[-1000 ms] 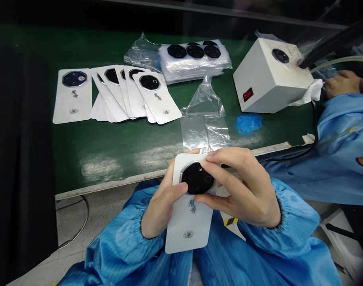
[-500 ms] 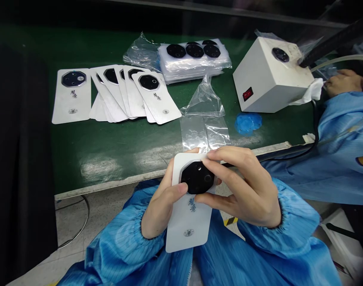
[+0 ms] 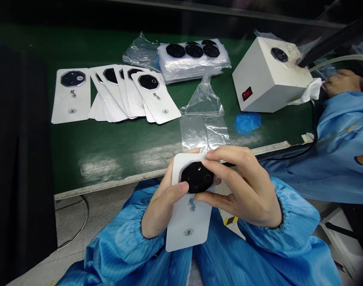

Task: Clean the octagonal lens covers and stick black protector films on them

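White cover (image 3: 189, 216) partly hidden: left hand (image 3: 159, 208) clamps its edge, right hand (image 3: 247, 192) pinches the lens (image 3: 197, 177); other covers (image 3: 121, 95) fanned beyond.

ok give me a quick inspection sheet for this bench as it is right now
surface: green bench mat, glossy, with light glare near its front edge.
job's things: white back cover held over the lap; black octagonal camera piece on its upper end.
clutter: fanned back covers, lone cover, bagged stack of covers, empty clear bags, crumpled blue wad, white box with a red switch.
grippers: left hand grips the cover's left edge, thumb on the camera piece; right hand pinches the camera piece.
cables: black cable along the bench's front edge; wire loop on the floor.
surroundings: co-worker's hand and blue sleeve at right.
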`<state>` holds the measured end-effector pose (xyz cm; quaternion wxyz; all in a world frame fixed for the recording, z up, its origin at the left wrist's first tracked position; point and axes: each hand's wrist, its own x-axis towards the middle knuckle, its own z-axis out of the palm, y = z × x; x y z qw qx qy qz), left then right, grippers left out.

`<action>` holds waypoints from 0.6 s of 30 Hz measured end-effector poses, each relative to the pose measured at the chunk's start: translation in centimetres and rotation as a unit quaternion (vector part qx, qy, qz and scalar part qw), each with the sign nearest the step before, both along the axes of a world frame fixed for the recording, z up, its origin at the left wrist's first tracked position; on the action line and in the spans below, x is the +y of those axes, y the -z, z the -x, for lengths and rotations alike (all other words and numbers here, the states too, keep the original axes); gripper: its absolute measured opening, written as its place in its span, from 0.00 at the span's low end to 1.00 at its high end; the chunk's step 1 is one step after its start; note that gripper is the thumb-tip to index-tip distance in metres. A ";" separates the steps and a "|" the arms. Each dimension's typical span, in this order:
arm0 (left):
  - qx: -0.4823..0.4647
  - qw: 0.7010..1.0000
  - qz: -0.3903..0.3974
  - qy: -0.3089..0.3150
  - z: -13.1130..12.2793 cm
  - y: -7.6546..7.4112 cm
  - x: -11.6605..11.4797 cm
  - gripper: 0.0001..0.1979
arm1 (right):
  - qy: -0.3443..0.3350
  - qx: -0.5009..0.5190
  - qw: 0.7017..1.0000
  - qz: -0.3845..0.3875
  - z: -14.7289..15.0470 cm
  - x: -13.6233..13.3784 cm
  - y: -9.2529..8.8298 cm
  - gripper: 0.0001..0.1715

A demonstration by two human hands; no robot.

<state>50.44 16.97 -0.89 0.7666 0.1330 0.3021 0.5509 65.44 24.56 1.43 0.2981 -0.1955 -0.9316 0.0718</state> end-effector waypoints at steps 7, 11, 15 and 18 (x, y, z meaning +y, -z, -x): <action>0.006 1.000 -0.025 0.005 0.0 0.3 0.2 0.27 | -0.011 -0.010 1.000 0.001 0.0 0.1 -0.2 0.16; 0.014 1.000 -0.006 -0.008 0.0 0.1 0.2 0.20 | -0.009 -0.006 1.000 0.005 0.0 0.2 0.0 0.16; 0.032 0.999 0.010 -0.023 -0.1 0.0 0.2 0.18 | 0.000 -0.009 1.000 0.003 -0.1 0.1 0.1 0.20; 0.031 0.999 0.004 -0.025 -0.2 0.0 0.2 0.19 | 0.012 -0.011 1.000 -0.018 -0.1 0.0 -0.2 0.20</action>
